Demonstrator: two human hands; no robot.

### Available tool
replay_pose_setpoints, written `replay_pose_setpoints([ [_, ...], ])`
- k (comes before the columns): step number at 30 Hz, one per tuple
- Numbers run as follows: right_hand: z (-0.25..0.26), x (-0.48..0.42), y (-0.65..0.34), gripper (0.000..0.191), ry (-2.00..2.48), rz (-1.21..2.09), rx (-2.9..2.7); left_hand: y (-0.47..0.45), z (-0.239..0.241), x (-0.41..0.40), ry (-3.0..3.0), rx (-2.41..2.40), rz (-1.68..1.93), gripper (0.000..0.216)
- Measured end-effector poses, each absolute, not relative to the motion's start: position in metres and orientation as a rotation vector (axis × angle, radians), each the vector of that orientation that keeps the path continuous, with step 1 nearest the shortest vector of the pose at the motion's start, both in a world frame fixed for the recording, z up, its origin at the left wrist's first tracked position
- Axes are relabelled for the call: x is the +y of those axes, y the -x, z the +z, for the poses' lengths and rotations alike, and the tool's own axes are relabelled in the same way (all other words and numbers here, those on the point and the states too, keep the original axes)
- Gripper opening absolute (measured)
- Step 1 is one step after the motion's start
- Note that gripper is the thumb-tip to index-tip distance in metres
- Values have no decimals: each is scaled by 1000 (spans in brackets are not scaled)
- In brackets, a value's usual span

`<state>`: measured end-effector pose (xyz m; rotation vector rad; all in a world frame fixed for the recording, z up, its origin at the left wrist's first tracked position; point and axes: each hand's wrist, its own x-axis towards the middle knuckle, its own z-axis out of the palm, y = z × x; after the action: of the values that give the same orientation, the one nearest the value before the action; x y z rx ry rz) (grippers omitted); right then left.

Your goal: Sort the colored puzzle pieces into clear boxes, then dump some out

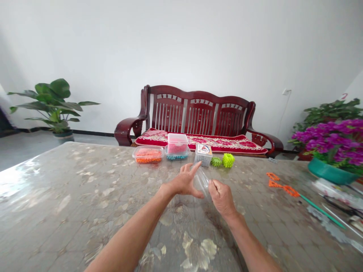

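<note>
Both my hands meet over the middle of the marbled table (70, 196). Between them is a small clear plastic bag or sheet (202, 180). My left hand (184, 181) has its fingers partly spread, with thumb and fingers touching the clear plastic. My right hand (221, 196) is closed in a pinch on the plastic's right edge. Beyond the hands stand an orange-bead tub (148, 154), a blue-bead tub (177, 154) with a clear box of red beads (177, 142) stacked on it, a small labelled clear box (203, 154), and two green beaded balls (228, 160).
An orange beaded piece on a green stick (283, 187) lies at the right, near a teal pot of purple flowers (331, 172). Scissors and clutter sit at the far right edge. A red wooden bench (198, 121) stands behind the table, and a leafy plant (53, 104) at the left.
</note>
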<state>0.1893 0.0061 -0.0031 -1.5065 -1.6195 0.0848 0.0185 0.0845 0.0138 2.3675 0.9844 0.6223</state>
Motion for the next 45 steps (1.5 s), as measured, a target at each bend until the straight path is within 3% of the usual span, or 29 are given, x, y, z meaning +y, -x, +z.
replay_pose_setpoints([
  [11, -5, 7, -200, 45, 1597, 140, -1490, -21, 5, 53, -2284, 1198, 832, 120],
  [17, 0, 5, -207, 46, 1666, -202, -1577, -6, -2, 34, -2308, 1338, 927, 112],
  [25, -14, 4, -242, 41, 1598, -324, -1576, 19, -6, 27, -2605, 1185, 992, 49],
  [31, -30, 4, -280, 29, 1668, -521, -1536, 22, -13, 16, -2597, 1568, 962, 35],
  [35, -41, 3, -297, 21, 1745, -433, -1591, 25, -13, 13, -2709, 1636, 937, 21],
  [39, -48, 2, -308, 15, 1900, -297, -1631, 28, -15, 15, -2719, 1487, 931, 27],
  [45, -43, -7, -324, 27, 2154, -213, -1555, 44, -26, 40, -2655, 1232, 1265, 81],
])
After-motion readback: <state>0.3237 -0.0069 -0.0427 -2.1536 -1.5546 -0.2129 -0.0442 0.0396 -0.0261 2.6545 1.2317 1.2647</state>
